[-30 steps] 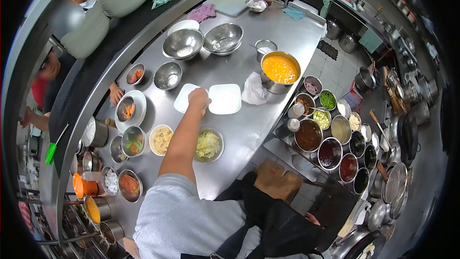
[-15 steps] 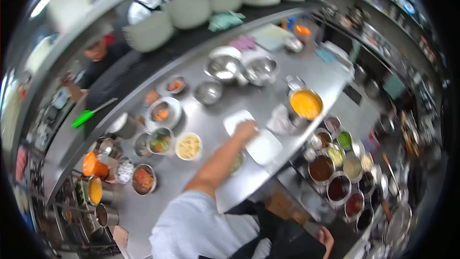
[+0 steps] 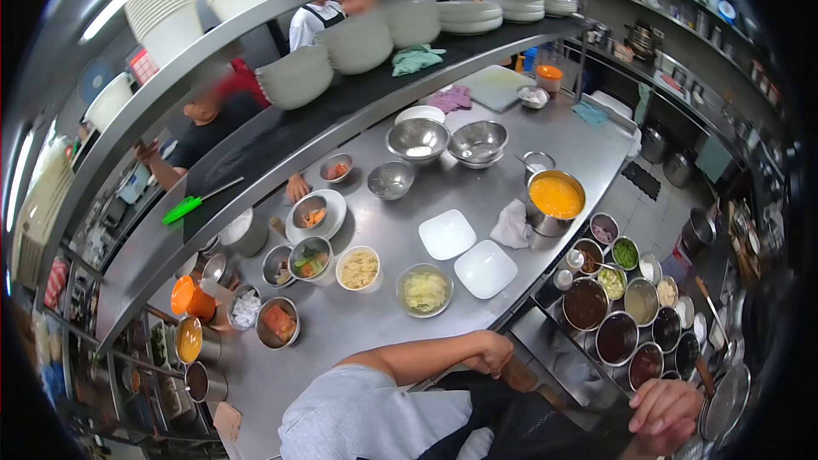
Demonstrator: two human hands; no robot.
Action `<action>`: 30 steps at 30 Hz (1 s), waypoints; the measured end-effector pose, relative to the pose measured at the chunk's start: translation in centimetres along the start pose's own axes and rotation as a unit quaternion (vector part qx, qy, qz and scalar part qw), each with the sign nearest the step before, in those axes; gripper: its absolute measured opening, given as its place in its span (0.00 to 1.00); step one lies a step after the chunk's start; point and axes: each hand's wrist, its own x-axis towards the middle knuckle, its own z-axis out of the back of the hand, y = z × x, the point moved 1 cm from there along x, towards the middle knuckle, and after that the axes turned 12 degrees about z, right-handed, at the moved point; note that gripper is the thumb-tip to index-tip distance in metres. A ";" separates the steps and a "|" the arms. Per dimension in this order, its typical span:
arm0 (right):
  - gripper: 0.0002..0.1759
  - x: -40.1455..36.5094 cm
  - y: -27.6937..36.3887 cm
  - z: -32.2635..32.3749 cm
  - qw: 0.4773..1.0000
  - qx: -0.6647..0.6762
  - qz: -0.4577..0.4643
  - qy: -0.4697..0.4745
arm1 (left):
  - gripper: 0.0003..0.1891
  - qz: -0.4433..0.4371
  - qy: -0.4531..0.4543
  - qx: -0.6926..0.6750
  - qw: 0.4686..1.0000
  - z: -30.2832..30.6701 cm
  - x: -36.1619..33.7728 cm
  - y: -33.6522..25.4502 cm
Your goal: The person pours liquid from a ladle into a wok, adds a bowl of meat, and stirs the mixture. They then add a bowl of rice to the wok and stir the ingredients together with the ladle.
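2 sq-ish dishes [image 3: 486, 270] R of the cabbage bowl [image 3: 426, 313] point corners at us. Our L hand [image 3: 489, 353] & R hand [image 3: 666, 416] curl; can't tell if holding.

Steel table [image 3: 375, 221] before me, two white square dishes [image 3: 447, 235] side by side, bowl of pale shreds [image 3: 424, 291] near them, pot of orange liquid [image 3: 555, 204], white cloth [image 3: 511, 226] beside pot, black shelf [image 3: 341, 94] above, stacked bowls [image 3: 360, 43], teal cloth [image 3: 417, 60].

The left forearm [image 3: 417, 359] is pointing toward the person's right, nearly level across the view. The left hand [image 3: 492, 353] is hanging from a bent wrist, its fingers folding downward. The right hand [image 3: 666, 411] is standing well apart, its fingers bending inward, its palm facing out of view.
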 end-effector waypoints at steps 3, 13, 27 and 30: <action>0.31 1.7 2.5 -1.2 0.998 0.064 0.006 0.014 | 0.11 -0.350 -0.076 -0.025 0.933 -7.3 4.3 6.6; 0.38 1.2 8.5 -5.5 0.946 0.128 0.294 -0.051 | 0.28 -0.012 0.099 -0.126 0.987 -3.7 14.0 -4.1; 0.39 -3.1 17.4 -5.4 0.942 0.082 0.308 -0.102 | 0.22 0.089 0.244 -0.207 0.943 -8.8 18.3 -13.3; 0.39 -5.3 19.7 -3.9 0.949 0.052 0.306 -0.064 | 0.25 0.073 0.186 -0.057 0.978 -8.7 16.6 -13.9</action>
